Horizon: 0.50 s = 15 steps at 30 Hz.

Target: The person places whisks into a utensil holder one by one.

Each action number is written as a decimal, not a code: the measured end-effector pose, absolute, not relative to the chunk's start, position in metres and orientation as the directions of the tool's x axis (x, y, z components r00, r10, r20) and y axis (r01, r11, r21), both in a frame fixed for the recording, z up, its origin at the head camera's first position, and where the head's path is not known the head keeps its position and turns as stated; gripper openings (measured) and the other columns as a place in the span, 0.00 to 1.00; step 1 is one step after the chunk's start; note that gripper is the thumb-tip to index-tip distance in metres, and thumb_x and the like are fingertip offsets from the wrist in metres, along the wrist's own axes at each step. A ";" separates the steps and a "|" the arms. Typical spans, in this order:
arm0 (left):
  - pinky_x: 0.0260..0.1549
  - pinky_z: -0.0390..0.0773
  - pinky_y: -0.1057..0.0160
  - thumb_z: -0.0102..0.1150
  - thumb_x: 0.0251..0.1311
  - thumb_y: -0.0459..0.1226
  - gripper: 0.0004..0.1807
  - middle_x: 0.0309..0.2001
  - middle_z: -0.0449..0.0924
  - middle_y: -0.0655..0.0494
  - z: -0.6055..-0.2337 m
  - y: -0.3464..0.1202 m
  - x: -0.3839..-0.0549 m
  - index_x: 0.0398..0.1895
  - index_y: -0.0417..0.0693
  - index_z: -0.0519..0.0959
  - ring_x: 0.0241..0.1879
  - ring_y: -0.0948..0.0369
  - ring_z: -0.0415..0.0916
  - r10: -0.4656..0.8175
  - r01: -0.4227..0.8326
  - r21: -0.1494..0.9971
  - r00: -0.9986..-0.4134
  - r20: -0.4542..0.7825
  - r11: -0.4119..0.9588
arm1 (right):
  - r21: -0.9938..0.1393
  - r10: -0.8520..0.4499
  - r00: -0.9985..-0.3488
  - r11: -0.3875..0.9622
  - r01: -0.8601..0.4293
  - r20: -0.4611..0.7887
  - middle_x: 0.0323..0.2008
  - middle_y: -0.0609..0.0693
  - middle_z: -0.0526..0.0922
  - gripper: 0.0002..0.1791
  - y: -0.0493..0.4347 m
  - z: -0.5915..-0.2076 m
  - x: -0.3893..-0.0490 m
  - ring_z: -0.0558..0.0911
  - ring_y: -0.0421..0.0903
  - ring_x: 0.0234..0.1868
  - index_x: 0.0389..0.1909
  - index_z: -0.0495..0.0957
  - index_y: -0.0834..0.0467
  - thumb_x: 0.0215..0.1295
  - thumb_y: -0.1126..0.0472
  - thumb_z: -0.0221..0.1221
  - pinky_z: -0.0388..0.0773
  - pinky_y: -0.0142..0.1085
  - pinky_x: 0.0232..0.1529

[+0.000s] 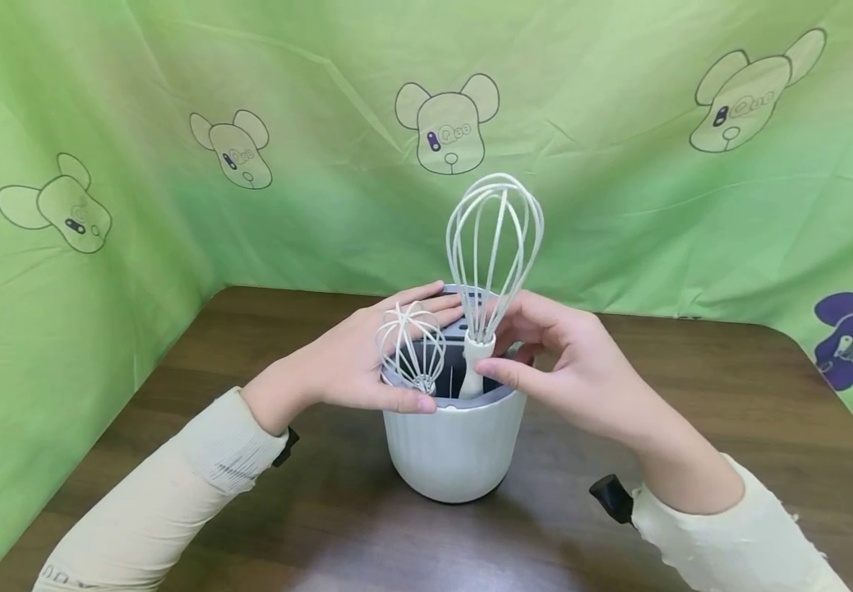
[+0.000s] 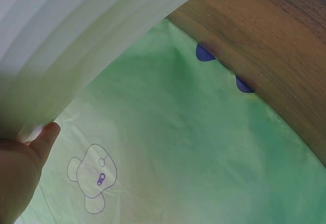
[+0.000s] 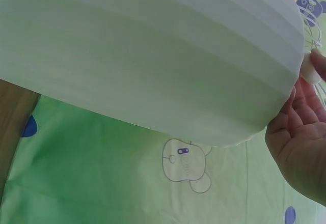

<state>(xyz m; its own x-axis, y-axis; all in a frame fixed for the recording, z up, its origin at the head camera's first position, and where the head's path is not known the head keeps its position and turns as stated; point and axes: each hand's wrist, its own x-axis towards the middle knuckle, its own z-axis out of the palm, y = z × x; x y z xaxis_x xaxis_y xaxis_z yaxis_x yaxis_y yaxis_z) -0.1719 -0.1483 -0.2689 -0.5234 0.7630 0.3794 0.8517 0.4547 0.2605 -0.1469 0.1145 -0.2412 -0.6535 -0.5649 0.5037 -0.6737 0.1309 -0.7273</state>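
A ribbed white utensil holder [image 1: 450, 452] with a grey divided rim stands upright on the table. My right hand [image 1: 570, 366] pinches the handle of a large white whisk [image 1: 480, 353] between thumb and fingers, its wire loops pointing up and its lower end inside the holder. In the right wrist view, the thumb lies on the whisk handle [image 3: 308, 70] beside the holder's wall. My left hand [image 1: 356, 362] rests across the holder's left side, fingers stretched over the top and thumb along the front rim. A smaller whisk [image 1: 412, 349] stands between that thumb and the fingers.
The dark brown wooden table [image 1: 308, 510] extends around the holder. Green cloth [image 1: 323, 164] printed with bear heads hangs behind and at the sides. A black piece [image 1: 611, 497] sticks out by the right sleeve. The holder's wall [image 2: 76, 40] fills much of the left wrist view.
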 end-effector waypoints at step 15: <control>0.75 0.57 0.50 0.66 0.53 0.57 0.51 0.78 0.57 0.58 -0.267 -0.148 -0.171 0.77 0.50 0.58 0.79 0.54 0.48 0.755 0.835 0.268 -0.549 0.357 0.481 | -0.690 -0.643 -0.640 0.232 -0.685 0.420 0.35 0.42 0.85 0.14 0.115 -0.245 -0.151 0.83 0.36 0.36 0.44 0.82 0.54 0.57 0.67 0.70 0.81 0.31 0.36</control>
